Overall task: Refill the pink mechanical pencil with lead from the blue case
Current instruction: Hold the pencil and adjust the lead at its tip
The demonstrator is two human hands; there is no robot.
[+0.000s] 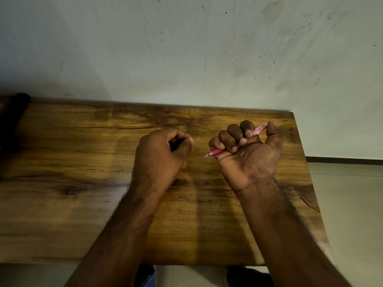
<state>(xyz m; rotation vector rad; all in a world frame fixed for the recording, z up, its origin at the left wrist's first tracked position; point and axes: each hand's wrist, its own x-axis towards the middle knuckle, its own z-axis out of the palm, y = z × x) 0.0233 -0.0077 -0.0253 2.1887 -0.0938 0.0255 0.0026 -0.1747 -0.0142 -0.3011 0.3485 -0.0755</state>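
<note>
Right hand [246, 154] fisted around pink mechanical pencil [232, 142], palm up; tip points toward 8 o'clock, cap end toward 2 o'clock past the thumb. Left hand [163, 151] curled shut at 9 o'clock of it; something dark inside, cannot tell what. Blue case not visible on wooden table [83, 162]. Advice: steady pencil, free the cap end, feed lead straight, no bending.

Right hand [246, 150] grips the pink pencil [215, 152]; left hand [163, 150] is fisted above the wooden table [62, 162].
</note>
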